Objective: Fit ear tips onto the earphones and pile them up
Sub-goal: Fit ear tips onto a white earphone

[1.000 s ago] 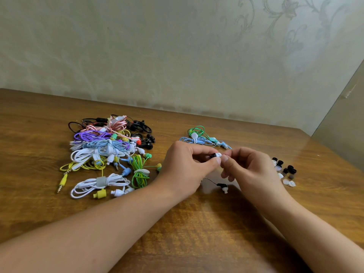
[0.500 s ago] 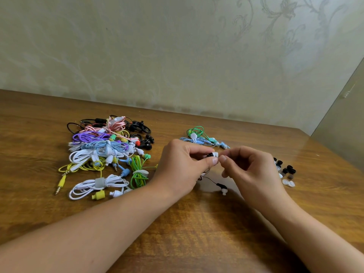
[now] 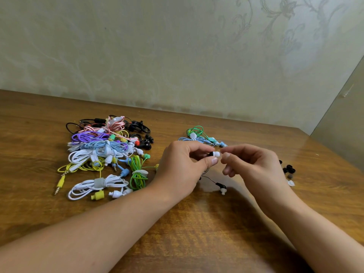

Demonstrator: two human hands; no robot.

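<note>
The tabletop (image 3: 216,223) fills the lower frame, with a big tangle of coloured earphones (image 3: 104,152) at centre left, a small green-and-blue bundle (image 3: 199,135) above the hands, and loose ear tips (image 3: 289,171) at the right edge. At centre, the left hand (image 3: 181,170) pinches a black earbud (image 3: 212,154) between thumb and forefinger, a white ear tip (image 3: 216,154) already over its nozzle. The right hand (image 3: 254,166), fingers curled and seemingly holding nothing, sits just beside the tip — apart from it. The twin bud (image 3: 222,187) lies below on the wood, tipped too. Best now, I judge: press the tip squarely until its collar seats, check it doesn't wobble — then pile the set.
</note>
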